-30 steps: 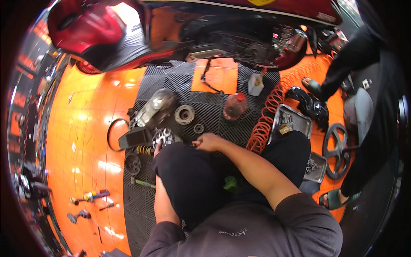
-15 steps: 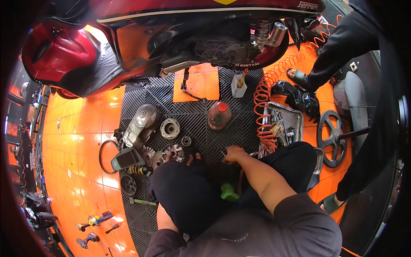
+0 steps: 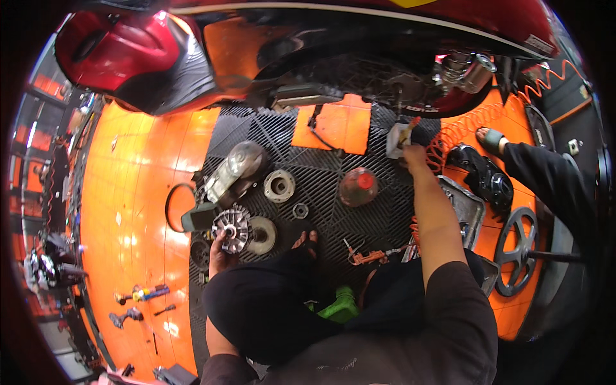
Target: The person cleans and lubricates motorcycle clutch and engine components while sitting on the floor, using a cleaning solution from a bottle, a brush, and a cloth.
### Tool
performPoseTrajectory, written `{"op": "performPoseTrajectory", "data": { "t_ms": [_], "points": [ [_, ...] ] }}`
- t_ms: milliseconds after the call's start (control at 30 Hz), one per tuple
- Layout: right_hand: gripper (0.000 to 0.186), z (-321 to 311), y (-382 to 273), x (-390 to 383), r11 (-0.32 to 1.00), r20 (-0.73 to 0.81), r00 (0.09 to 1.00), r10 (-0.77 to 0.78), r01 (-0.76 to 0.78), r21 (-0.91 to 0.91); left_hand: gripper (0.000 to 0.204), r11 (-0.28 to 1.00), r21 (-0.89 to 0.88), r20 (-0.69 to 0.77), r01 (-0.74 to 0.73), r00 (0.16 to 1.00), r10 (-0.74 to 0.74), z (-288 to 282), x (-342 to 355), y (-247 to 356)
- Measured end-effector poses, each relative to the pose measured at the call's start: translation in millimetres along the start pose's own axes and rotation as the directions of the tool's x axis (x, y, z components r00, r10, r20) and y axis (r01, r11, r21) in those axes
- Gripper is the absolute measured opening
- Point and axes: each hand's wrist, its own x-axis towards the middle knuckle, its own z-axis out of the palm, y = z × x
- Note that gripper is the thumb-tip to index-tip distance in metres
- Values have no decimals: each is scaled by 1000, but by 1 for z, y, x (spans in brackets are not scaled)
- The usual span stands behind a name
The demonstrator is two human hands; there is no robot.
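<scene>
My left hand [image 3: 219, 250] grips a finned metal pulley half [image 3: 232, 230], its fingers at the near edge. Another round metal disc [image 3: 262, 235] lies just right of it on the black mat. Stretched far forward, my right hand [image 3: 414, 155] is closed at the side of a small white container [image 3: 396, 141] with a brush [image 3: 407, 130] standing in it. Its fingertips are partly hidden against the container. An orange air blow gun [image 3: 367, 258] lies on the mat by my right leg, near a clear bottle with a red cap [image 3: 359, 187].
A red scooter [image 3: 276, 58] spans the far side. Left of centre sit a metal engine cover [image 3: 237, 167], a flanged ring [image 3: 279, 186] and a large nut [image 3: 299, 210]. A coiled orange hose [image 3: 462, 125], a metal tray [image 3: 471, 208] and another person's foot [image 3: 492, 140] are at right.
My right hand has left the blow gun on the mat and moved forward to the white container. My left hand has come into view, holding the finned pulley half. The view has shifted.
</scene>
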Motion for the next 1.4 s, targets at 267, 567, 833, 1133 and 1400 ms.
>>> {"op": "performPoseTrajectory", "data": {
  "t_ms": [267,567,833,1133,1400],
  "points": [
    [32,-50,22,-138,668,-128,992,3,-97,-738,35,945,-304,-89,125,983,-158,-35,21,-59],
    [27,0,83,-283,545,204,966,-161,259,-798,47,1000,-3,69,-25,997,25,12,1,13],
    [38,105,87,-252,748,175,976,-129,211,-629,35,982,105,223,-158,966,132,91,-53,153],
    [105,89,64,-279,931,-187,977,-100,26,-364,35,990,-116,185,80,981,-58,196,-17,37],
    [114,77,10,-239,827,-25,835,-549,539,-160,40,926,-312,-56,211,969,-240,152,19,-132]
  ]
}}
